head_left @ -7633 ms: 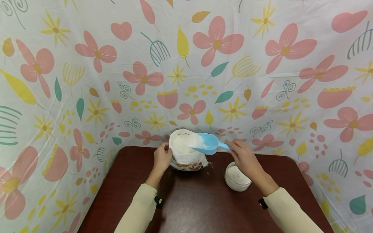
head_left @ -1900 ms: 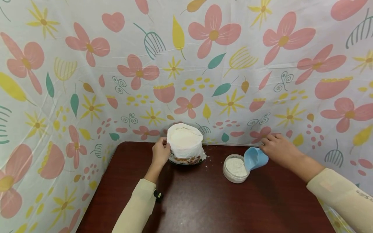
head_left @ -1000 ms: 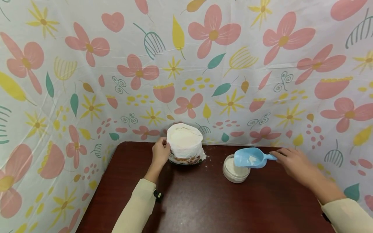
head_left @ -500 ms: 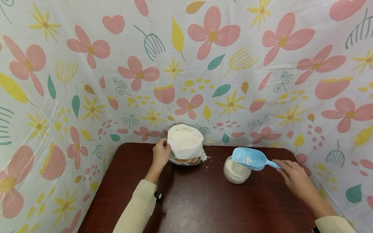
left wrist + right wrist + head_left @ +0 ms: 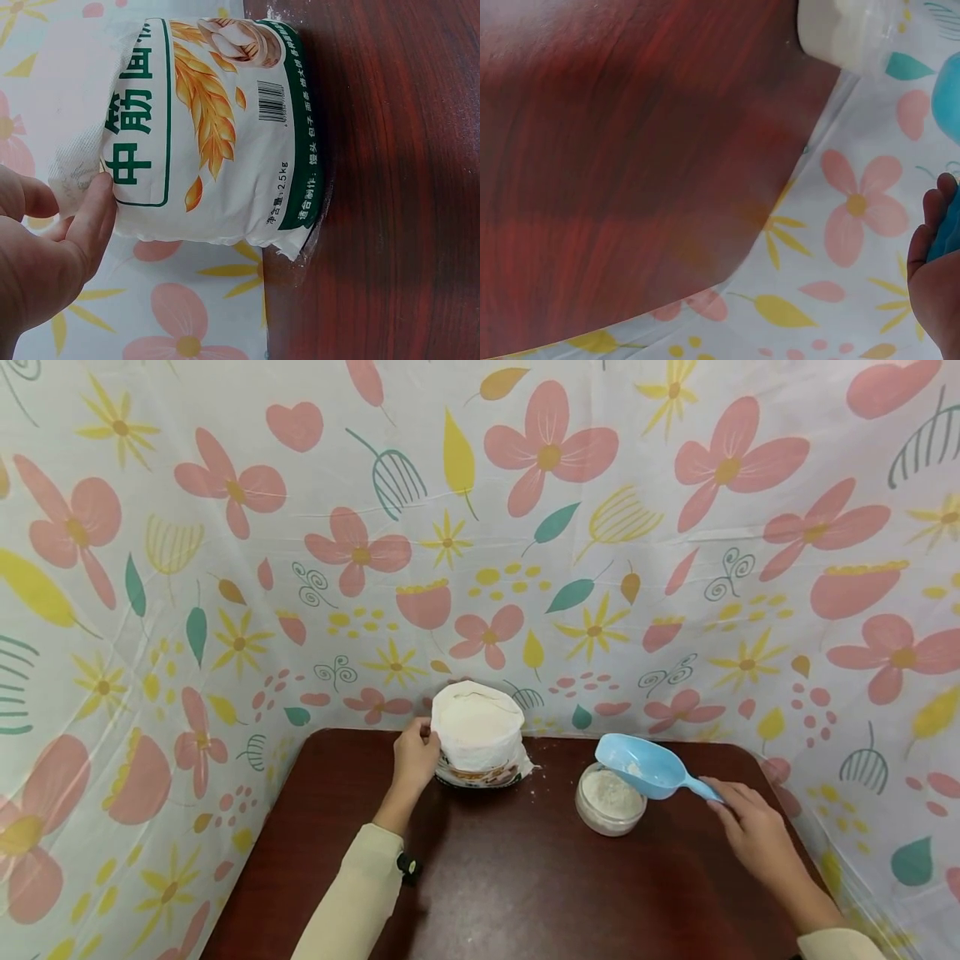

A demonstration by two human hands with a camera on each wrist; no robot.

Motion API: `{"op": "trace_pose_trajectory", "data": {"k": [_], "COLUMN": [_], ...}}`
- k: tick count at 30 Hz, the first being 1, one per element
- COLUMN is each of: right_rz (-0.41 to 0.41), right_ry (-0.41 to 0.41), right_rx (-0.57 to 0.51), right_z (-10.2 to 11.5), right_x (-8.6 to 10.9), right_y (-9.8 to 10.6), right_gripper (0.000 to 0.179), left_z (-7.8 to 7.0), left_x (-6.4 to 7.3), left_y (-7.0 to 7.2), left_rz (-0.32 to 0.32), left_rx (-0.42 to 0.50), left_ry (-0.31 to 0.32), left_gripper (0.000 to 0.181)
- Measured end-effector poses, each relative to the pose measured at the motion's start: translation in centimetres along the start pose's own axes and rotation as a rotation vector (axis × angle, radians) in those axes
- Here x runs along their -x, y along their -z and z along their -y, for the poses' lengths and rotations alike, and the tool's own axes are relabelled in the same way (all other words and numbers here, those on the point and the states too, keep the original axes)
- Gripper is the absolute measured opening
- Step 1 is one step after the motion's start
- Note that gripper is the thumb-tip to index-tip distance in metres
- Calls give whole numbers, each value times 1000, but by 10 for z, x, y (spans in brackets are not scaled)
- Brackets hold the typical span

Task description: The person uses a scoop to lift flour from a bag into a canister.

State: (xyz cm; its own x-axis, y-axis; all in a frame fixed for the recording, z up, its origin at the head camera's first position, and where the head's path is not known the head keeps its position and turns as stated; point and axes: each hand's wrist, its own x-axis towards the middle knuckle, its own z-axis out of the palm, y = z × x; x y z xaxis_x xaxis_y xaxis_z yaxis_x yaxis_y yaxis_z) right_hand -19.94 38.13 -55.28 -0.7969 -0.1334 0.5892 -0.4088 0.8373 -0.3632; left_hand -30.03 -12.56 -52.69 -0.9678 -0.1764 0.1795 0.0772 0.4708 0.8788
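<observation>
My left hand (image 5: 415,755) pinches the rolled-down rim of a white flour bag (image 5: 480,727) that stands open and full near the back of the table. In the left wrist view the flour bag (image 5: 217,127) shows printed wheat ears, with the thumb and fingers of my left hand (image 5: 56,240) at its folded edge. My right hand (image 5: 757,835) grips the handle of a light blue scoop (image 5: 648,764), which has a little flour left in it. The scoop is held over the back right rim of a clear round jar (image 5: 609,814) of flour. In the right wrist view the scoop (image 5: 949,101) is partly cut off.
The dark red-brown table (image 5: 517,885) ends at a flower-printed cloth (image 5: 465,552) behind and at the sides. Spilled flour specks lie between the bag and the jar.
Earlier the scoop was in the bag's flour, then tipped over the jar. Since then it has turned level and my right hand has come lower and nearer. My left hand has stayed at the bag.
</observation>
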Motion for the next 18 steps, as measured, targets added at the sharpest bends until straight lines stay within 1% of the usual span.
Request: {"op": "trace_pose_trajectory", "data": {"k": [3,10,14,18], "right_rz": [-6,-3,15,36], "right_ry": [7,13,20,36], "right_rx": [-3,1,6,14], "right_z": [5,18,25,30], "right_x": [-4,-21,-30,-40], "right_y": [0,0,-1,-4], "right_gripper": [43,40,40,38], "left_z": [0,-2,-2,-3], "left_x": [0,0,0,1], "left_y": [0,0,0,0], "left_rz": [1,-1,-6,-20], "left_rx": [14,27,19,-11], "left_ry": [-4,12,14,-3], "left_gripper": [27,26,27,27]}}
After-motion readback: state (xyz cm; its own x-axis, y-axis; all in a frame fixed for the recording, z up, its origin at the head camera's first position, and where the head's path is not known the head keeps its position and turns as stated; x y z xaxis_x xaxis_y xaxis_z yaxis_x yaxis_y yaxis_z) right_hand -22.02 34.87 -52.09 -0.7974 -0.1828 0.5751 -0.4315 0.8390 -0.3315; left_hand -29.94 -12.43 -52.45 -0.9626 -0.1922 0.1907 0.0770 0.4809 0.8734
